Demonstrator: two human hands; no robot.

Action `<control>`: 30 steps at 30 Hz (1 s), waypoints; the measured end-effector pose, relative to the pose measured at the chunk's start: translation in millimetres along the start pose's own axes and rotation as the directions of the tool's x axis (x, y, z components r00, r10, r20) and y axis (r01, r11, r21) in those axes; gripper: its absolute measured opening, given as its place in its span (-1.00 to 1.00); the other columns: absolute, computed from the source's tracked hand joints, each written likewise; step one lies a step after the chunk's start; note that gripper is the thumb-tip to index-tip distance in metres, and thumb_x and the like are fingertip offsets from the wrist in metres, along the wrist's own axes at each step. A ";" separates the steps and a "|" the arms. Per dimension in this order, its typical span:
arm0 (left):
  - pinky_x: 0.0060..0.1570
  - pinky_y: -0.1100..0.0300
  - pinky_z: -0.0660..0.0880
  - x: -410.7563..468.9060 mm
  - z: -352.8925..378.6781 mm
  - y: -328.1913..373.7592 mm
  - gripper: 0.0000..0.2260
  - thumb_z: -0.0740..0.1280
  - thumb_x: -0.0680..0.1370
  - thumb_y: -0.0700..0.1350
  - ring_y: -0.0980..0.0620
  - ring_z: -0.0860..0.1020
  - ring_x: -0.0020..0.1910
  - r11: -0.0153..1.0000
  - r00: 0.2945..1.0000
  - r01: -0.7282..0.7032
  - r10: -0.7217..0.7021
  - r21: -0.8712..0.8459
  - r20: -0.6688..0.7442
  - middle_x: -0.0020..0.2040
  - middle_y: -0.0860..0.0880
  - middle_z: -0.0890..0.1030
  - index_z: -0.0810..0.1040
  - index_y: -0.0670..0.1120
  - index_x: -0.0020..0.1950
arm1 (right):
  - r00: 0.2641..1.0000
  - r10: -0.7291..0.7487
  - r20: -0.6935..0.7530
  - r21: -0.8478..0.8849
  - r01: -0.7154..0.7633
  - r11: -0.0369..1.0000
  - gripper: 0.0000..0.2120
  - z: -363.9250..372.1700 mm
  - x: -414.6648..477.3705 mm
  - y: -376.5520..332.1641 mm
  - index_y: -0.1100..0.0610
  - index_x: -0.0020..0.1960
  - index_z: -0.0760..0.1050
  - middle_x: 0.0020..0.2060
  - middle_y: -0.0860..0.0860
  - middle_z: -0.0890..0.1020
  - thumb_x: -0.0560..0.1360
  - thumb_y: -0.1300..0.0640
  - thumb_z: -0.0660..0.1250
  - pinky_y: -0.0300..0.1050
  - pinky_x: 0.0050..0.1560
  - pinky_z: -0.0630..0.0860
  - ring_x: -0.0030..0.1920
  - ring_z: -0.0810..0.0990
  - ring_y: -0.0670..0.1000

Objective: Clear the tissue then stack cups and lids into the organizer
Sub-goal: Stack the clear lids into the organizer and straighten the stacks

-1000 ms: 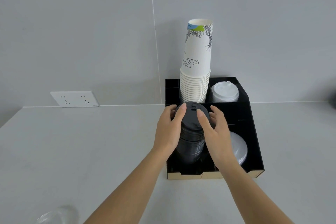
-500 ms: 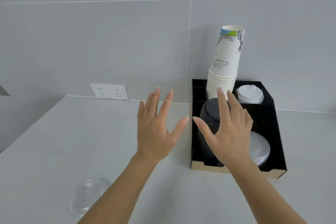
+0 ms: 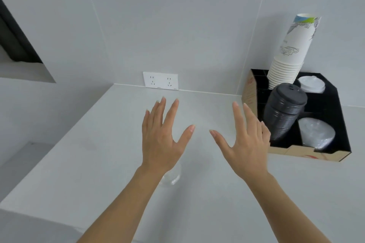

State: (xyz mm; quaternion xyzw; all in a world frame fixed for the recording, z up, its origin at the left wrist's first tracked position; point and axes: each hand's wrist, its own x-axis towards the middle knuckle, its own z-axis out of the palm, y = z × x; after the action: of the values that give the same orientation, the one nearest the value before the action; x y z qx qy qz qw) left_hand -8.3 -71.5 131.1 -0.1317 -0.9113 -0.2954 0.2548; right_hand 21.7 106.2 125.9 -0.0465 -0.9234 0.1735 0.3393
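Head view shows both hands open above the surface (image 3: 83,144): the left hand (image 3: 162,140) and the right hand (image 3: 245,144) each have the grip spread wide, fingers fanned, holding nothing

The remaining loose thing looks to be a clear plastic lid (image 3: 170,175) at lower centre of the frame, lying on the surface and mostly hidden under the left wrist. I judge it very light, thin and springy, slick on its dome and easy to dent, so it is best taken by the rim with fingertips on opposite edges rather than pressed from above

At the right of the frame stands the black organizer (image 3: 339,136). It holds a tall stack of paper cups (image 3: 290,61) at the back, a leaning stack of black lids (image 3: 282,112) in front of it, white lids (image 3: 312,85) at the back right and clear lids (image 3: 316,134) at the front right. The clear lid probably belongs with that last pile. No tissue is in sight

The surface is pale grey, smooth and matte, meeting a grey tiled wall with a white socket plate (image 3: 160,81) near the middle; a dark recess sits at upper left
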 end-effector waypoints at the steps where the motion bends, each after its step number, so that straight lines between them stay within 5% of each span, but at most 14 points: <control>1: 0.46 0.05 -0.10 -4.2 -6.4 -6.8 -0.31 -0.09 0.46 0.40 -0.02 0.07 0.51 1.000 1.000 0.013 -0.013 -0.001 0.006 0.52 -0.08 0.18 0.17 0.06 0.48 | 1.000 0.001 0.015 -0.007 -0.001 1.000 -0.32 2.0 -5.7 -7.4 0.03 0.43 0.19 0.31 0.21 0.46 0.45 -0.34 0.08 0.27 0.24 0.32 0.28 0.46 0.19; 11: 0.46 0.09 -0.03 -41.5 -28.1 -68.4 -0.31 -0.02 0.44 0.37 0.01 0.12 0.49 0.985 0.980 0.175 -0.175 0.009 0.090 0.49 -0.03 0.27 0.17 0.05 0.48 | 0.974 0.014 0.226 -0.028 -0.008 1.000 -0.32 32.8 -37.7 -43.1 0.02 0.42 0.18 0.27 0.18 0.50 0.44 -0.36 0.03 0.20 0.24 0.33 0.25 0.50 0.15; 16: 0.44 0.15 -0.10 -60.4 -20.9 -88.5 -0.22 0.06 0.37 0.39 0.05 0.02 0.50 0.971 0.946 0.235 -0.220 -0.035 0.239 0.51 0.01 0.19 0.06 0.05 0.51 | 0.949 0.003 0.316 -0.039 0.010 0.999 -0.30 59.2 -50.5 -44.6 0.06 0.42 0.21 0.27 0.19 0.50 0.43 -0.35 0.03 0.17 0.26 0.29 0.32 0.44 0.17; 21: 0.40 0.17 -0.05 -74.6 -5.0 -100.0 -0.10 0.43 0.32 0.26 0.07 0.03 0.47 0.946 0.864 0.323 -0.288 -0.015 0.414 0.48 0.02 0.19 0.03 0.06 0.50 | 0.898 0.019 0.440 0.000 -0.021 1.000 -0.19 88.5 -65.8 -44.4 0.07 0.44 0.20 0.35 0.12 0.44 0.40 -0.44 -0.08 0.03 0.33 0.11 0.41 0.32 0.11; 26: 0.41 0.12 0.02 -84.5 13.1 -106.3 0.08 0.51 0.18 0.27 0.07 0.04 0.45 0.907 0.776 0.419 -0.335 -0.040 0.535 0.45 0.05 0.18 -0.08 0.09 0.50 | 0.780 0.036 0.625 0.147 -0.163 0.976 -0.23 107.7 -67.9 -50.2 0.04 0.50 0.05 0.46 -0.05 0.26 0.44 -0.36 0.10 -0.07 0.40 -0.09 0.50 0.05 -0.07; 30: 0.39 0.15 0.05 -84.7 21.9 -104.6 0.04 0.54 0.22 0.16 0.04 0.15 0.40 0.913 0.800 0.400 -0.309 -0.075 0.514 0.39 0.04 0.28 -0.03 0.06 0.50 | 0.682 0.053 0.729 0.261 -0.349 0.900 -0.20 115.8 -67.4 -58.0 0.02 0.49 0.06 0.46 -0.07 0.25 0.39 -0.35 0.14 -0.12 0.40 -0.10 0.49 0.08 -0.10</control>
State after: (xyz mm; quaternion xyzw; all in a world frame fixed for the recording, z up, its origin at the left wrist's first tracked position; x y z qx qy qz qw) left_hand 13.2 -148.5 20.6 -0.0514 -0.9236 -0.3755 -0.0582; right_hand 0.8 4.8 23.0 -0.0133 -0.9188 0.3899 -0.0596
